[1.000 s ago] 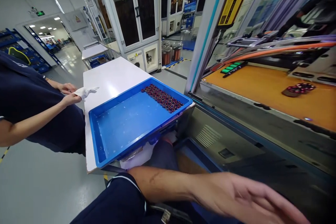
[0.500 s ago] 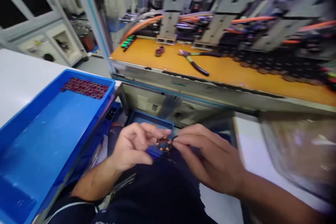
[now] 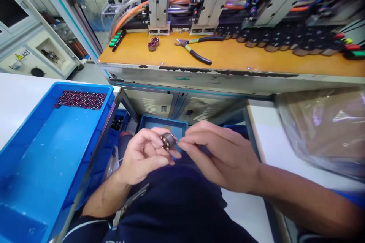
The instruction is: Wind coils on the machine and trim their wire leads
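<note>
A small wound motor stator (image 3: 169, 141), grey round its side with copper coils on the face turned to the left, is held up in front of my body. My left hand (image 3: 146, 152) holds it in its fingers, palm turned up, the thumb a little apart below it. Close to the stator's right side, my right hand (image 3: 219, 152) has thumb and forefinger pinched together. Whatever lies in that pinch is too fine to make out; it may be a wire end.
A blue tray (image 3: 65, 136) on the left holds rows of similar parts. Pliers (image 3: 194, 49), two stators (image 3: 153, 44) and a marker (image 3: 119, 40) lie on the orange bench ledge (image 3: 134, 55) beneath machinery. Dark cylinders (image 3: 273, 41) stand farther right. A plastic-wrapped package (image 3: 322, 125) lies at right.
The stator has been turned, from its coiled ring facing me to its side showing. Both hands have moved slightly up and left; the camera view has shifted too.
</note>
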Motion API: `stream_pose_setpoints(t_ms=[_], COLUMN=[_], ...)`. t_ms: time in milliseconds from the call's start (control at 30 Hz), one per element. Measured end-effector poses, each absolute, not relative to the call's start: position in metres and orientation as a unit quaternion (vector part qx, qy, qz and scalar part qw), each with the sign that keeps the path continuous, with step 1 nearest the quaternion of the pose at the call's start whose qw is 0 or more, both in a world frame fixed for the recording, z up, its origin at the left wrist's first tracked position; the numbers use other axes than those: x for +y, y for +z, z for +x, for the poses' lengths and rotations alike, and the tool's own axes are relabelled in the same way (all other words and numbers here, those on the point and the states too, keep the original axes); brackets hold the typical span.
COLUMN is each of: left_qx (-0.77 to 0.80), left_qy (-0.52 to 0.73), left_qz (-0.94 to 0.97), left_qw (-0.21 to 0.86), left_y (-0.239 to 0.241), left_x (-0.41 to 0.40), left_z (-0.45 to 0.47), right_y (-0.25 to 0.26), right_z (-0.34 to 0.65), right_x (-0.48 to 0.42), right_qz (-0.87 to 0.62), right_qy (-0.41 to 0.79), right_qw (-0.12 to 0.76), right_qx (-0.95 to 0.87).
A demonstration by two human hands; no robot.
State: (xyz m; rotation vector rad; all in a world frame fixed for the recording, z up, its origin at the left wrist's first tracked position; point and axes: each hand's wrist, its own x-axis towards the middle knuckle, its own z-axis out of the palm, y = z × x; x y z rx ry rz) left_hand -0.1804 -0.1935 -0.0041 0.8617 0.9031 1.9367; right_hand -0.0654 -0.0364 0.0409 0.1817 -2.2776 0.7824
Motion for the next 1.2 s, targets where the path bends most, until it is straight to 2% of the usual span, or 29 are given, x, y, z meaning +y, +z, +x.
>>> stream_pose_setpoints(t_ms=[100,167,333,400,533,733,933,1033,1200], left_qx=[0.366,0.354,0.341,0.335,0.379,0.435,0.443,0.455,0.453], left_qy=[0.792,0.803,0.697,0.675,0.725,0.772,0.787,0.779,0.774], left_qz=[0.329,0.301,0.287,0.306,0.333,0.364,0.368,0.379,0.368], left_qw=[0.361,0.373,0.562,0.582,0.469,0.286,0.219,0.207,0.245], left_y=[-0.002,-0.001,-0.004,-0.006,-0.009,-0.002,-0.005,-0.009,-0.013], left_x=[-0.193,-0.192,-0.186,-0.186,-0.187,-0.184,-0.182,-0.184,-0.185], left_z=[-0.181,-0.183,-0.185,-0.185,-0.181,-0.178,-0.180,-0.182,-0.185], right_y=[0.040,0.040,0.043,0.044,0.043,0.035,0.035,0.038,0.034], right_z=[-0.067,-0.067,-0.065,-0.064,-0.064,-0.068,-0.069,-0.068,-0.071], right_x=[-0.037,-0.034,-0.024,-0.022,-0.023,-0.033,-0.045,-0.050,-0.051], right_qz=[0.056,0.085,0.141,0.143,0.120,0.054,0.005,-0.046,-0.102], right_qy=[0.369,0.386,0.345,0.337,0.336,0.412,0.462,0.567,0.762], right_qw=[0.346,0.333,0.317,0.315,0.330,0.360,0.352,0.288,0.100], right_qx=[-0.861,-0.856,-0.872,-0.876,-0.874,-0.835,-0.814,-0.770,-0.632])
